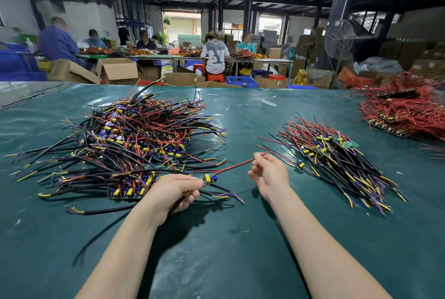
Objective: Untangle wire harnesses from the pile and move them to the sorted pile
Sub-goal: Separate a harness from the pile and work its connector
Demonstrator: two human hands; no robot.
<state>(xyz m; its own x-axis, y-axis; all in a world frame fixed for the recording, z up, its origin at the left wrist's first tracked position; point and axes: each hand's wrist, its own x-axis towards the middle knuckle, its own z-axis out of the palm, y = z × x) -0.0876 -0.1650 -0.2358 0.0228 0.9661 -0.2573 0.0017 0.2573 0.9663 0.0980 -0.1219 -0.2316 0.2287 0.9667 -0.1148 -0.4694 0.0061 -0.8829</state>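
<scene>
- Two bare hands work over the green counter point(240, 238); the left hand point(172, 192) has its grip closed around one wire harness point(209, 178), fingers wrapped on the black cable just below its small circuit board.
- Right hand point(268, 174) pinches the far end of that harness's red lead point(234, 165), thumb and fingers closed on it, so the lead runs taut between both hands above the counter.
- Just left of the left hand lies the tangled pile point(134, 139), black, red, yellow and purple wires crossing every way.
- Right of the right hand sits the sorted pile point(337, 154), its harnesses lying roughly parallel.
- Far right, a heap of red wires point(407, 110) sits well apart.
</scene>
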